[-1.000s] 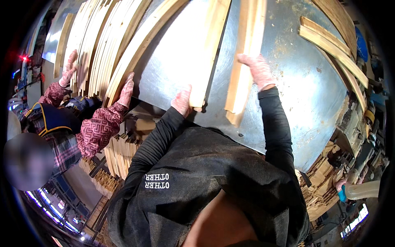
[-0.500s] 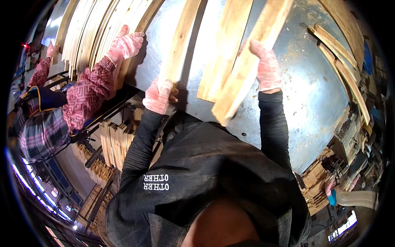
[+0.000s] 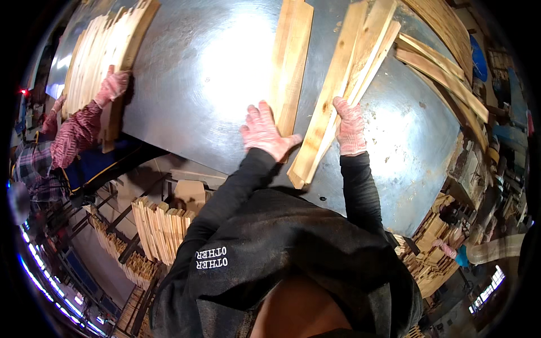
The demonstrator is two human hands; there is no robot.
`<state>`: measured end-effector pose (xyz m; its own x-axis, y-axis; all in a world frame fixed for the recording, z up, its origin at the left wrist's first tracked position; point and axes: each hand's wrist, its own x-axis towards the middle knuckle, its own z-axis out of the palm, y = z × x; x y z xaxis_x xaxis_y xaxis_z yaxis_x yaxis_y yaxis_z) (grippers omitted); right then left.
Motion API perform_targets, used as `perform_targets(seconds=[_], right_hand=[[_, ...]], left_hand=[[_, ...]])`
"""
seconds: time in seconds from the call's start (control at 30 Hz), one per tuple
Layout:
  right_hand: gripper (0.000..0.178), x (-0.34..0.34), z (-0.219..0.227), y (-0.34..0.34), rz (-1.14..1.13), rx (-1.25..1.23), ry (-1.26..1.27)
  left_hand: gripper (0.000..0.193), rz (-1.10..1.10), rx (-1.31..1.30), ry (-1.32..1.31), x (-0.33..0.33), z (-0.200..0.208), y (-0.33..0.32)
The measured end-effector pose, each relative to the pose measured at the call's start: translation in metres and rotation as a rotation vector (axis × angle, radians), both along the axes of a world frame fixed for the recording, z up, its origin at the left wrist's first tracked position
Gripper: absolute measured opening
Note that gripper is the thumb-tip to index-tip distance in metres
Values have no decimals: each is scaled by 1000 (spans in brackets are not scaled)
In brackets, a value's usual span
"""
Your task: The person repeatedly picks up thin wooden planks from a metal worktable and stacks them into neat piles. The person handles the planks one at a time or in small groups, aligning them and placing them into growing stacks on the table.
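Note:
My left hand (image 3: 266, 134), in a pink-and-white knit glove, has its fingers spread at the near end of some pale wooden strips (image 3: 292, 62) lying side by side on a metal table. Nothing is gripped in it. To its right, my right hand (image 3: 350, 125), gloved alike, closes around the right edge of a bundle of wooden strips (image 3: 326, 115). The bundle tilts, its near end by my body and its far ends fanned apart. The fingers under the bundle are hidden.
The shiny metal tabletop (image 3: 186, 96) spans the front. At left, a co-worker's gloved hand (image 3: 114, 85) rests on a row of upright-edged strips (image 3: 101, 50). Loose strips (image 3: 445, 76) lie at the right edge. Stacked wood (image 3: 163, 228) stands below left, more (image 3: 434, 248) below right.
My left hand has let go of its strip and spread its fingers, farther right. My right hand now holds several strips instead of one. The co-worker and their row appear farther left.

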<state>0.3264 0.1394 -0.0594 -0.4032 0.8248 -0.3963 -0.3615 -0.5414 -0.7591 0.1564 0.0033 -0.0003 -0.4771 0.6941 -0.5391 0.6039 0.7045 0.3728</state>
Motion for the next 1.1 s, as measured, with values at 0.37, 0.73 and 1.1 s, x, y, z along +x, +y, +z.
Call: perform_targets(seconds=[0.37, 0.73, 1.1], right_hand=[[41, 11, -34, -7, 37, -23, -176], [28, -43, -27, 5, 124, -80, -106], [62, -148, -31, -6, 271, 162, -517]], left_hand=[[73, 156, -18, -3, -63, -71, -15], [46, 284, -65, 690, -386, -63, -131], [69, -21, 294, -524, -168, -24, -9]])
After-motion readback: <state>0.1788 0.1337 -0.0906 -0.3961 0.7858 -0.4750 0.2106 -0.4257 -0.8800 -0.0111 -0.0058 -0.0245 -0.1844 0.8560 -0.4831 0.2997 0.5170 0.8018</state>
